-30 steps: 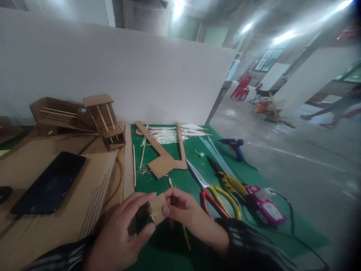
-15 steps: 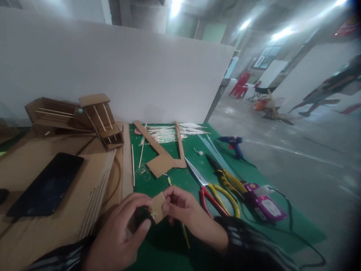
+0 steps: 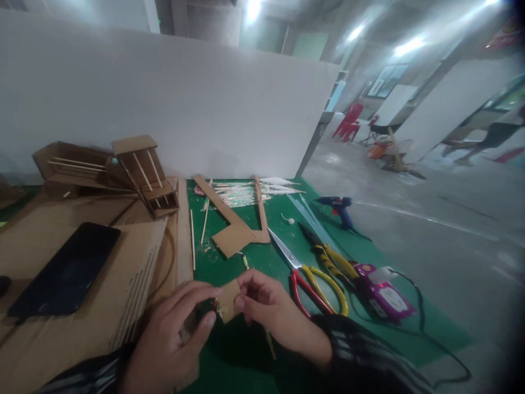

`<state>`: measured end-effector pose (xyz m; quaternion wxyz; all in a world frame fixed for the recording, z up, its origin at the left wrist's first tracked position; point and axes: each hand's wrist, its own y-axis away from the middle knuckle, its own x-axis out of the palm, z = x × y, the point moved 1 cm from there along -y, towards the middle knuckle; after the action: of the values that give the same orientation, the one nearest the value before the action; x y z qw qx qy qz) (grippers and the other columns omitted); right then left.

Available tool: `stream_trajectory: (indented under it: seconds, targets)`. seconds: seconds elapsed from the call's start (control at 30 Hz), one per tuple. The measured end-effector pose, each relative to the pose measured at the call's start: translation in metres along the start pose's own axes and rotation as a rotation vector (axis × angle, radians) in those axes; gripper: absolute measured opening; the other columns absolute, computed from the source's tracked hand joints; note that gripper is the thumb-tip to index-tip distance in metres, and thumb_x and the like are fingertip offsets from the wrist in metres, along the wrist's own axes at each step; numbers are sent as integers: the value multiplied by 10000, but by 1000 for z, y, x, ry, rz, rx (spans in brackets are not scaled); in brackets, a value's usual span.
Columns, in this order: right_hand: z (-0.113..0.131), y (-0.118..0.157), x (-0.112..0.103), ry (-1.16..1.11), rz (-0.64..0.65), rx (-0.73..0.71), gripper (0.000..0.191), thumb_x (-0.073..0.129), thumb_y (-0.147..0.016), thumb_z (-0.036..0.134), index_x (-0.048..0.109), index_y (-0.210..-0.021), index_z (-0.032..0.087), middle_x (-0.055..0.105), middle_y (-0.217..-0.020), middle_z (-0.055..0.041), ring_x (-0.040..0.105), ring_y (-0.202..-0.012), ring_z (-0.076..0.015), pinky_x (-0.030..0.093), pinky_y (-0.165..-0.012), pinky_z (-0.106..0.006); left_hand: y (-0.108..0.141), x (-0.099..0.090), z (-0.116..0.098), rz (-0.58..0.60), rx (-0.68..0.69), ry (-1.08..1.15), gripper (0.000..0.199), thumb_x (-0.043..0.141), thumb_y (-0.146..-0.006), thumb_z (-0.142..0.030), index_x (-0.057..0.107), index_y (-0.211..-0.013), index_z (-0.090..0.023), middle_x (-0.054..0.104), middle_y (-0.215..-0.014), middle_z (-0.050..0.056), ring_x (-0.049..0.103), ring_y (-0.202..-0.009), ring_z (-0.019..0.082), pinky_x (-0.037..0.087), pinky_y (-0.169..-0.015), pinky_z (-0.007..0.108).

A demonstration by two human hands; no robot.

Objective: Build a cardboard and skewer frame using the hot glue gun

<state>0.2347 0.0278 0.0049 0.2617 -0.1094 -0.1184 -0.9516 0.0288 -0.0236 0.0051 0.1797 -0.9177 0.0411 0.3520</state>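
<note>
Pinched between the thumb and fingers of my right hand [image 3: 266, 303] is a small piece of cardboard [image 3: 229, 298]. Frayed, pale bits cling to its left edge. My left hand [image 3: 176, 328] is at that edge, its index fingertip against the cardboard and its thumb apart below. A small reddish spot between these two fingers is too small to make out. Partly under my right hand lies a thin yellowish stick [image 3: 269, 342]. Scissors [image 3: 301, 276] with red and yellow handles lie on the green surface beside my right wrist.
Cardboard sheets [image 3: 98, 290] carry a dark phone [image 3: 69, 268] and a small cardboard structure [image 3: 143, 175] at left. Ahead lie cut cardboard strips [image 3: 233, 241] and thin sticks [image 3: 205, 219]. At right are pliers [image 3: 328, 257], a glue gun [image 3: 340, 210] and a purple power strip [image 3: 388, 295] with a cord.
My left thumb has come up slightly toward the cardboard's edge. My right hand keeps its pinch. A person in the far right background has shifted.
</note>
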Motion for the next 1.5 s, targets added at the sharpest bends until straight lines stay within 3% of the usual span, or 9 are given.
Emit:
stream_trajectory:
  seconds: [0.17, 0.33, 0.53, 0.67, 0.77, 1.0, 1.17, 1.27, 1.5]
  targets:
    - [-2, -2, -1, -59, -24, -2, 390, 845, -744, 423, 576, -887, 180, 570, -731, 52, 527, -570, -67, 479, -540, -204, -1, 0, -3, -17, 80, -44, 241, 553, -942, -248, 619, -1171, -281, 716, -1119, 25, 672, -1052, 191, 517, -918, 282]
    - [-2, -2, 0, -75, -22, -6, 401, 847, -741, 426, 566, -886, 179, 573, -723, 55, 534, -558, -64, 494, -536, -206, 1, 1, -2, -16, 72, -51, 221, 553, -944, -268, 601, -1158, -291, 720, -1103, 17, 680, -1031, 193, 523, -901, 293]
    - [2, 1, 1, -36, -35, -3, 390, 841, -752, 413, 568, -894, 173, 582, -743, 49, 545, -596, -66, 512, -561, -202, 3, 2, 1, -69, 38, -98, 473, 556, -957, -298, 416, -1408, -321, 710, -1182, 23, 692, -1042, 183, 545, -868, 277]
    - [-2, -1, -1, -88, 2, 3, 381, 846, -752, 387, 574, -903, 166, 574, -717, 57, 547, -559, -62, 509, -530, -197, -1, 1, -1, -7, 182, -126, 387, 557, -963, -241, 495, -1340, -301, 712, -1167, 20, 660, -1074, 177, 510, -921, 277]
    - [-7, -3, -2, -151, 16, 12, 364, 845, -752, 368, 584, -897, 160, 590, -718, 49, 554, -539, -69, 517, -509, -208, -3, 1, -2, -29, 234, -136, 357, 557, -960, -220, 521, -1312, -267, 717, -1152, 26, 647, -1082, 176, 494, -946, 279]
    - [-4, -2, -1, -168, 0, 29, 347, 837, -765, 358, 580, -893, 163, 601, -728, 44, 572, -549, -75, 523, -530, -216, 0, 3, 1, -99, 219, -177, 311, 590, -929, -265, 558, -1238, -285, 707, -1198, 9, 651, -1123, 166, 521, -964, 256]
    - [0, 1, -1, -85, -7, -38, 356, 833, -776, 365, 565, -895, 162, 593, -747, 44, 574, -584, -70, 534, -576, -222, 2, 2, 1, -125, 146, -169, 430, 570, -943, -301, 477, -1362, -270, 706, -1209, 32, 689, -1065, 150, 560, -905, 225]
    - [-1, 1, -1, -95, 7, -45, 344, 821, -790, 365, 565, -898, 163, 587, -747, 47, 570, -574, -66, 530, -569, -219, 1, 1, 0, -68, 219, -186, 426, 555, -957, -265, 489, -1378, -279, 706, -1220, 26, 663, -1107, 158, 544, -944, 245]
    - [-6, -2, -2, -221, -3, 5, 321, 815, -793, 330, 570, -912, 161, 626, -765, 26, 598, -570, -85, 546, -563, -238, 1, 4, 4, -75, 312, -250, 480, 569, -954, -255, 479, -1425, -239, 710, -1215, 52, 633, -1167, 177, 531, -984, 257]
